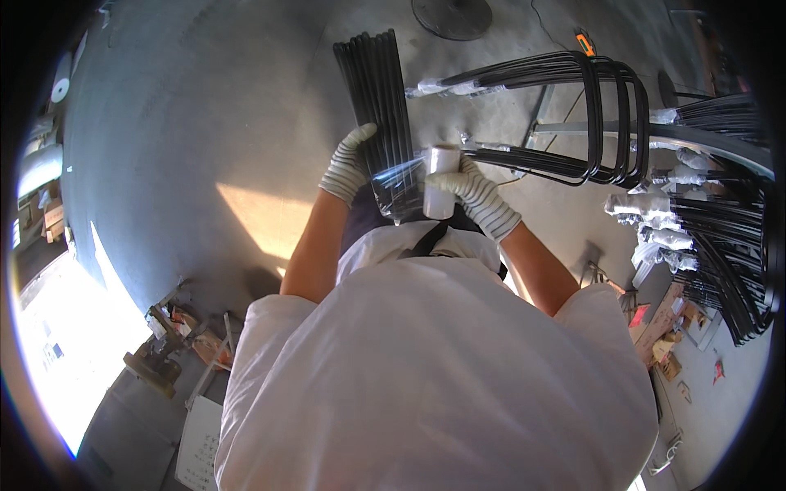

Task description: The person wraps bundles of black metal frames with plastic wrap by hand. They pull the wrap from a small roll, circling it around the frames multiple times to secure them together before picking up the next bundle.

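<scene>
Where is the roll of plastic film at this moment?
Near the centre of the head view, the roll of plastic film is in the right hand, just right of the lower end of the black rods.

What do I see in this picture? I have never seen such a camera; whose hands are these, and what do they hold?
No machine, only a person. The camera sits on the person's head and looks down; its wide lens bends edges. The white shape is the person's shirt. The left grip, a hand in a striped glove, holds a bundle of black rods. The right grip, also gloved, holds a white roll, and shiny film stretches from it to the bundle. At the right are bent black rods with plastic-wrapped ends. Beneath is grey floor, with a round dark disc near the top edge.
</scene>
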`<state>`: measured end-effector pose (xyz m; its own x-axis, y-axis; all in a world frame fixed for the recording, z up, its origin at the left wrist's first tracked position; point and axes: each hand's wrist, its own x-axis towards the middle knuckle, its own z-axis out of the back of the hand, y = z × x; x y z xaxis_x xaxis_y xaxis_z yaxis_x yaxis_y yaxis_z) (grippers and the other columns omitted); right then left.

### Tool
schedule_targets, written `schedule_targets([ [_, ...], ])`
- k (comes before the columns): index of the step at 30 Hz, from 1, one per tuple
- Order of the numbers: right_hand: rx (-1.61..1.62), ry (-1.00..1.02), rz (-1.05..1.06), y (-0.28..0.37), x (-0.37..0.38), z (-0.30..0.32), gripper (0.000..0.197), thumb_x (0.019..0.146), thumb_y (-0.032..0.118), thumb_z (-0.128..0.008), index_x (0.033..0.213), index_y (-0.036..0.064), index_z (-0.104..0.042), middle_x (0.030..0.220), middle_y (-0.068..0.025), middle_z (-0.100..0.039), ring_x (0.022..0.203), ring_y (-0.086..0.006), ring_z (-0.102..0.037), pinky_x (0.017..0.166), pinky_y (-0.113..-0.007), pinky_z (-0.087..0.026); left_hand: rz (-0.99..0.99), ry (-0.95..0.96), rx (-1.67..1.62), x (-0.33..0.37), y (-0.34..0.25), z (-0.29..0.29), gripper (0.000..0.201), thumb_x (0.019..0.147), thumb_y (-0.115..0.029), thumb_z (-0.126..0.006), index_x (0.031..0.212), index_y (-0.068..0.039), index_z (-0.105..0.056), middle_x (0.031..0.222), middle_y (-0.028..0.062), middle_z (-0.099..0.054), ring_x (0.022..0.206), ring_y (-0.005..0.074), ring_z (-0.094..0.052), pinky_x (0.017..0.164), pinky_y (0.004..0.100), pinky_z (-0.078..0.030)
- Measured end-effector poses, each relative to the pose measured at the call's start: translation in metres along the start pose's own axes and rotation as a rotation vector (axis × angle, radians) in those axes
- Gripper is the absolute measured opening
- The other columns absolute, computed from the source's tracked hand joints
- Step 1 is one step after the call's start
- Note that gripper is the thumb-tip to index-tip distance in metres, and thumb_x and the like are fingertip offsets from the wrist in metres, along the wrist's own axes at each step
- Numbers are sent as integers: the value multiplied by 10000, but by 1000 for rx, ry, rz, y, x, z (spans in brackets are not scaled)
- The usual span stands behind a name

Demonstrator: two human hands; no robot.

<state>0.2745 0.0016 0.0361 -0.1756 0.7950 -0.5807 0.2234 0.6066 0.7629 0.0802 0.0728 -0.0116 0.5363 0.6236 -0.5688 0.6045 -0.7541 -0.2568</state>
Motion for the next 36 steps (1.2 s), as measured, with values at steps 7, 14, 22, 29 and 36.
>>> schedule_targets([
  [7,-470,14,0,-2,61,55,574,581,129,-732,1087,43,-474,905,-60,-604,766,-163,-582,665,-313,-491,46,-46,135,-10,-4,5,317,707,-102,-606,985,36,-538,883,126,-607,782,238,-609,767,364,-512],
  [14,-157,331,-173,-43,154,-29,626,601,219,-712,1130,47,-425,980,-108,-556,852,-204,-545,737,-330,-455,-69,-164,547,-24,-8,-11,425,759,-165,-617,1129,-16,-472,969,105,-591,853,206,-589,754,316,-503],
  [22,358,343,-306,-44,158,-66,696,623,321,-689,1179,51,-369,1065,-164,-501,949,-250,-503,820,-351,-413,-156,-425,1765,-31,-37,37,419,756,-133,-595,1135,-135,-418,1116,126,-486,1048,258,-457,894,322,-378],
  [29,495,182,-224,-23,159,-59,765,642,411,-670,1222,55,-319,1140,-212,-452,1035,-291,-466,893,-368,-376,-99,-619,1245,10,-37,34,638,655,-325,-688,1162,-75,-393,1019,122,-562,944,203,-548,818,309,-428],
  [36,-311,-196,173,88,137,-64,839,662,501,-650,1264,59,-270,1214,-261,-404,1120,-331,-429,965,-386,-339,-50,-732,1369,4,-45,0,607,526,-268,-748,1024,-25,-500,905,156,-611,852,297,-593,756,346,-462],
])
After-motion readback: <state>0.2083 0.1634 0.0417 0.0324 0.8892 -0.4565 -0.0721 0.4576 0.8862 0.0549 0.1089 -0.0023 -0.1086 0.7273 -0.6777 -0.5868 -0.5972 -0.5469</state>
